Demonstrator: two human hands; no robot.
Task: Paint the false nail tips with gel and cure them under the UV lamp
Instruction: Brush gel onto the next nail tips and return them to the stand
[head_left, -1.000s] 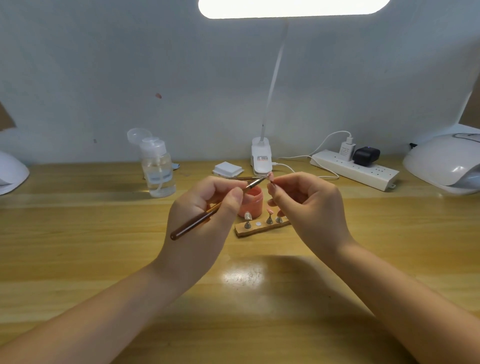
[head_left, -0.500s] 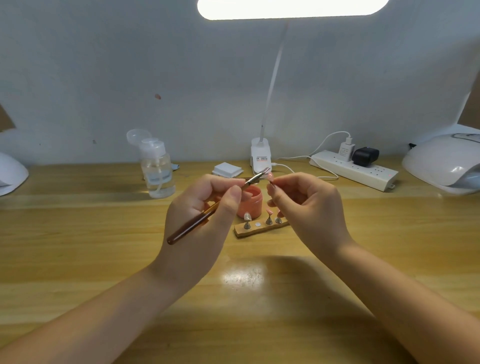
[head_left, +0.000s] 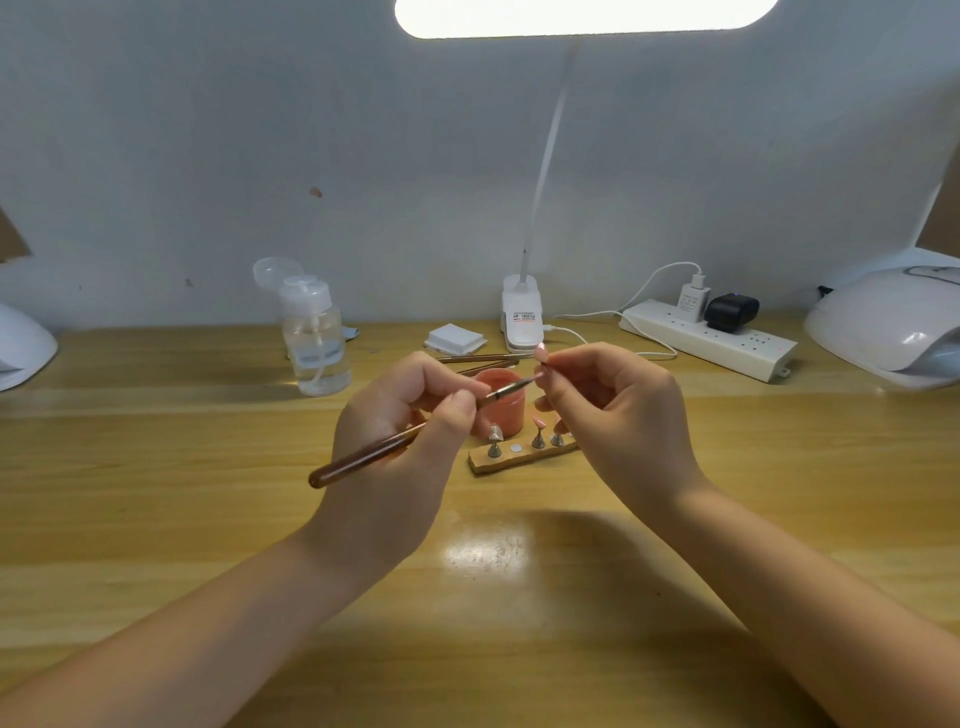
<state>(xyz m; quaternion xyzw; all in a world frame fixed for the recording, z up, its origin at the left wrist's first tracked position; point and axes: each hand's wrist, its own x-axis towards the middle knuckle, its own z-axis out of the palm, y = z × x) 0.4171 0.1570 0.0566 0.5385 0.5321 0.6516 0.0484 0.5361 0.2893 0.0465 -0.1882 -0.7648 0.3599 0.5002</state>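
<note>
My left hand (head_left: 400, 447) grips a brown gel brush (head_left: 374, 452), whose tip reaches up and right to a pink false nail tip (head_left: 541, 354). My right hand (head_left: 618, 415) pinches that nail tip by its small stand, above the table. Behind the hands sits an open pink gel jar (head_left: 501, 397). In front of the jar lies a wooden holder strip (head_left: 514, 460) with metal stands, one bearing a pink nail tip (head_left: 539, 427). A white UV lamp (head_left: 888, 327) stands at the far right.
A clear pump bottle (head_left: 314, 338) stands back left. A clip desk lamp (head_left: 522, 317), a white pad stack (head_left: 454, 339), spare brushes (head_left: 478, 359) and a power strip (head_left: 711, 340) with chargers line the back. Another white lamp (head_left: 23, 345) is at the left edge.
The brush has tilted lower, its tip dropping slightly against the nail tip. Both hands stay almost in place.
</note>
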